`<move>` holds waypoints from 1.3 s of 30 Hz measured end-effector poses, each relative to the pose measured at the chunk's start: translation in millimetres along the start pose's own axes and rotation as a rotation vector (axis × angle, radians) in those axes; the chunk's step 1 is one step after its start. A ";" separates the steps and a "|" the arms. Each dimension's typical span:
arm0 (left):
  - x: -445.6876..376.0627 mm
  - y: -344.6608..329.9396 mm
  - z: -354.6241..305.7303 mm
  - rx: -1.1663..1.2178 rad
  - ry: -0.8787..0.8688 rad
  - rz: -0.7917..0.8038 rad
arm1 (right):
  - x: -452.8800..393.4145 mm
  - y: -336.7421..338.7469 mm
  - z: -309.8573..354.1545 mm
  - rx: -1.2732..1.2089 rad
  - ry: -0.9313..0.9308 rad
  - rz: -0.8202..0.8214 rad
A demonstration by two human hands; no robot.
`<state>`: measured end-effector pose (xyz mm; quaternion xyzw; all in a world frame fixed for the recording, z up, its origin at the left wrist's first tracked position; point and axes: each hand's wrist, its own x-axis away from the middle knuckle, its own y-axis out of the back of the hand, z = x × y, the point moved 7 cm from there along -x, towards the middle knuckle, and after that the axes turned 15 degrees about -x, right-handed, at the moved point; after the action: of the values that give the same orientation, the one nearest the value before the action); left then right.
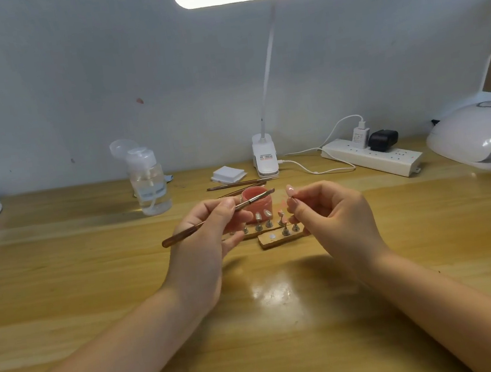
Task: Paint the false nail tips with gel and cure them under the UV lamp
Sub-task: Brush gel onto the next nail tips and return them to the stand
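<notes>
Above the tabletop (103, 296) | left hand (204, 240) gripped brush (217, 217); right hand (331, 215) pinched nail tip (290, 190), apparently on a stand | step: gel painting | next: steady brush-to-tip contact

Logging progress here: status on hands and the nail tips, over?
Left hand grips brush. Right hand pinches one nail tip on its stand. Other tips wait on holder. Nothing between brush and tip.

Behind our left hand (210, 236) the near end of the wooden nail stand (278, 237) is hidden. Far right of our right hand (331, 215), the UV lamp (476, 136) runs off the edge.
</notes>
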<state>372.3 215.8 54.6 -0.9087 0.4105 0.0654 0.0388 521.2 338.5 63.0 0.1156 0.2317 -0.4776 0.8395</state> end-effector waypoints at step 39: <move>19.0 -6.5 -20.9 -0.352 -0.475 0.107 | 6.8 -5.1 -6.9 0.083 0.061 0.036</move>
<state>391.4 203.4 72.5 -0.8377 0.4196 0.3484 -0.0280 517.9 333.6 53.8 0.1688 0.2350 -0.4679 0.8351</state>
